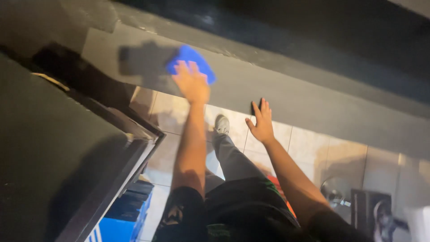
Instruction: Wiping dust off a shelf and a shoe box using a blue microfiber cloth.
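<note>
Closest to us, at the bottom of the view, we see our own dark top and dark trousers point(233, 166), one leg stretched forward to a pale shoe point(221, 125) planted on the beige tiled floor point(309, 148). Beside us on the left runs a dark counter top point(53, 152) with a thin metal edge, and under its corner sits a blue crate point(123, 215). Low on the right, a round metal fitting point(336, 190) and a dark boxy thing point(367, 208) stand on the tiles — too blurred for us to tell more. Further out, our right hand point(261, 122) is held flat with fingers spread and released, gripping nothing; its fingertips reach the lower edge of the grey ledge point(286, 96), though we cannot tell how firmly it touches. Further still, our left hand point(192, 83) lies palm down on that same ledge, fingers stretched forward and pressing on a blue cloth point(192, 60) — the cloth lies flat on the grey surface, showing beyond and to the right of the fingertips. The hand's shadow point(143, 60) falls on the ledge to the left of the cloth. Beyond the ledge, a darker band point(277, 31) crosses the top of the view.
</note>
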